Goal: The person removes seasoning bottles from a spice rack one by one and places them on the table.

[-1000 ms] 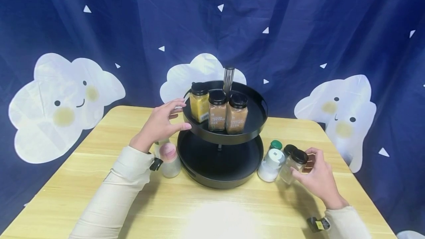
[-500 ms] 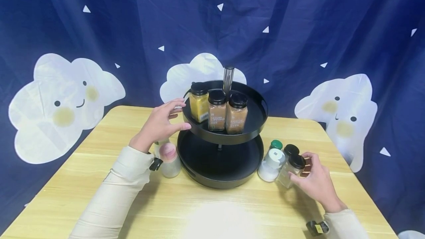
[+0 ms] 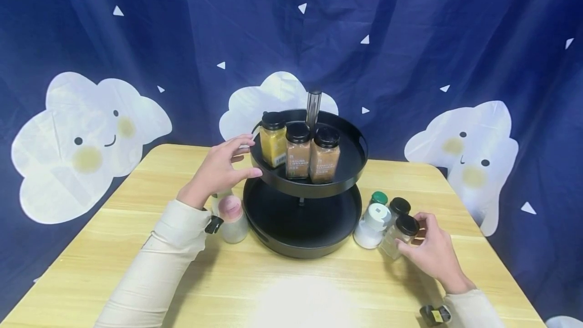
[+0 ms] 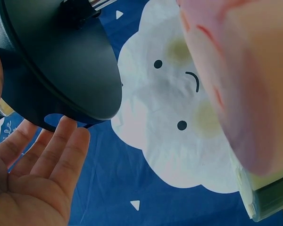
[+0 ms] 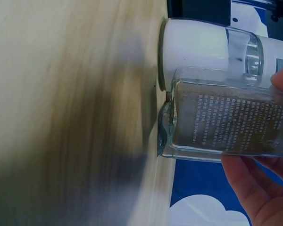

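My right hand (image 3: 432, 249) pinches a square glass spice jar (image 5: 231, 120) with a black lid, thumb on one side and fingers on the other. Brownish powder and a printed label show on it; whether its base touches the table is hard to tell. Right beside it stands a white salt shaker (image 3: 370, 229). My left hand (image 3: 218, 168) rests spread against the left rim of the upper black tray (image 3: 314, 189), fingertips near its handle slot (image 4: 56, 120). On that tray stand a yellow spice jar (image 3: 273, 143), a ground cinnamon jar (image 3: 298, 158) and another brown jar (image 3: 325, 161).
Below is the wider lower tray (image 3: 302, 247). Behind the shaker are a green-capped bottle (image 3: 379, 198) and another black-lidded jar (image 3: 400, 206). A pink-topped bottle (image 3: 233, 221) stands under my left wrist. All stand on the wooden table (image 3: 218, 287) before a blue curtain (image 3: 191, 24).
My right hand has brought the jar slightly down and toward me, away from the other black-lidded jar. The left hand and the tray stay put.
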{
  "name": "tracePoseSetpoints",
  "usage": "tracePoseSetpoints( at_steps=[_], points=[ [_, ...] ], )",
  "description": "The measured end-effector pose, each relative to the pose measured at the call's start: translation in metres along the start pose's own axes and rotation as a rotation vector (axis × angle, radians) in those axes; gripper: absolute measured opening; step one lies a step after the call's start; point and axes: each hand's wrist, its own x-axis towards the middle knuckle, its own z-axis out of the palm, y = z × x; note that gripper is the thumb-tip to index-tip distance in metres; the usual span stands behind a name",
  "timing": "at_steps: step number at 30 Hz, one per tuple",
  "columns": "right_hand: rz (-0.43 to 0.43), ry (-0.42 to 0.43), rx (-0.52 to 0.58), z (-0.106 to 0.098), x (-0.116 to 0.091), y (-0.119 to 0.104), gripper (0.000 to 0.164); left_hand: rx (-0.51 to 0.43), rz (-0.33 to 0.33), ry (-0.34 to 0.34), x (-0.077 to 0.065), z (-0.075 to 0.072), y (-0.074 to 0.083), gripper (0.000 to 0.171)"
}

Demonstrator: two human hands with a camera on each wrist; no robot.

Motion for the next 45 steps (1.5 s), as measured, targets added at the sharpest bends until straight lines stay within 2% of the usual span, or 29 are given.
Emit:
tracePoseSetpoints(
  at_steps=[19,35,41,45],
  points=[
    [0.009,-0.028,-0.012,0.007,-0.006,0.009,0.059,-0.003,-0.008,-0.007,0.0,0.001,0.0,0.067],
    [0.013,-0.055,0.01,0.007,-0.007,0.01,0.06,0.006,0.015,0.013,-0.001,0.0,0.001,0.065],
    [0.004,-0.082,0.016,0.003,-0.008,0.005,0.06,0.01,0.007,0.005,-0.001,0.0,0.0,0.065],
    [-0.032,-0.057,0.029,-0.005,-0.007,0.001,0.056,0.009,0.008,0.002,-0.001,-0.001,0.001,0.066]
  ],
)
